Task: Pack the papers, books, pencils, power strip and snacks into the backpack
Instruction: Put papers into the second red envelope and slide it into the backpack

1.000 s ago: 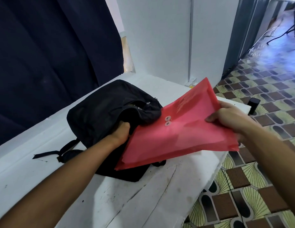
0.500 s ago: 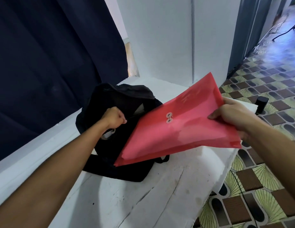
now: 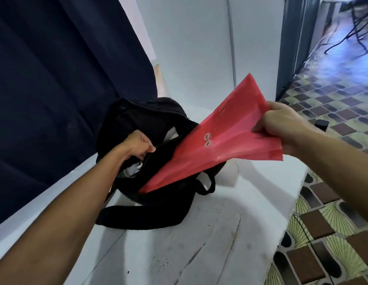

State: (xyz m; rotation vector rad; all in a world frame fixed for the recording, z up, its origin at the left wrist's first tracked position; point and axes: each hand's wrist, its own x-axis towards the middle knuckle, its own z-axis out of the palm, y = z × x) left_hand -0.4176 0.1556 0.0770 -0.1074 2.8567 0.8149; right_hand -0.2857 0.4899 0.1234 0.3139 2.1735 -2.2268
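Observation:
A black backpack [image 3: 137,116] stands on the white table [image 3: 199,243] with its top gaping. My left hand [image 3: 139,146] grips the front edge of the opening and holds it apart. A red translucent document envelope [image 3: 230,140] with a string-and-button clasp slants down to the left, its lower corner inside the opening. My right hand [image 3: 281,124] pinches the envelope's upper right edge. Something white [image 3: 133,171] shows inside the bag below my left hand.
A dark blue curtain [image 3: 55,79] hangs on the left and a white wall [image 3: 199,48] stands behind the table. The table's right edge drops to a patterned tile floor [image 3: 333,223]. A small black object [image 3: 321,124] stands past my right wrist.
The backpack has been pulled more upright and its mouth opened wider by my left hand. My right hand has tilted the red envelope and slid its lower corner down into the opening.

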